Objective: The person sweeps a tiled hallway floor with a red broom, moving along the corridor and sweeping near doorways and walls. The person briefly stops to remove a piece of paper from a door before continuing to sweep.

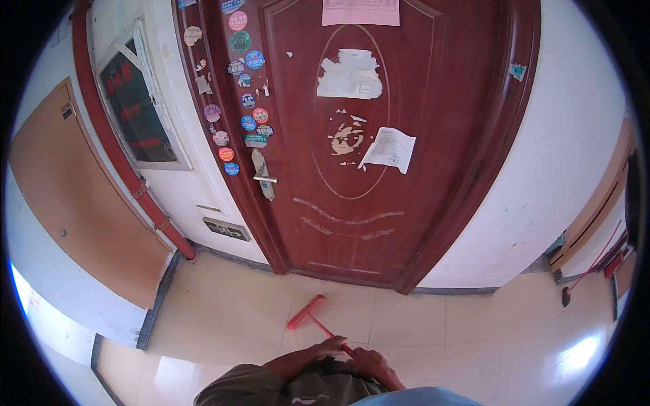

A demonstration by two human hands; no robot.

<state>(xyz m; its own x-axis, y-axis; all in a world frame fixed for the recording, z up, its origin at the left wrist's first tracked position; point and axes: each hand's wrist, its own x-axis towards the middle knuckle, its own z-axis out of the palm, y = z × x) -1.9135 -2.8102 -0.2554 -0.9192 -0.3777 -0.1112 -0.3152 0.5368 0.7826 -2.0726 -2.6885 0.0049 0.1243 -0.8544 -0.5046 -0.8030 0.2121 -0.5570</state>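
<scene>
A red long-handled floor brush or squeegee [306,312] has its wide head on the beige tiled floor [244,304], in front of a dark red door [350,203]. Its handle runs back toward my body. My left hand [332,346] is closed round the handle on the side nearer the head. Just behind it, to the right, my right hand [369,361] grips the same handle. The handle's far end is hidden by my hand and body.
A red pipe [152,208] stands by the left wall, near a brown door [96,198] and a low exit sign [226,229]. Papers and round stickers cover parts of the red door and its frame. At the far right, a red-handled broom [566,296] leans near a doorway.
</scene>
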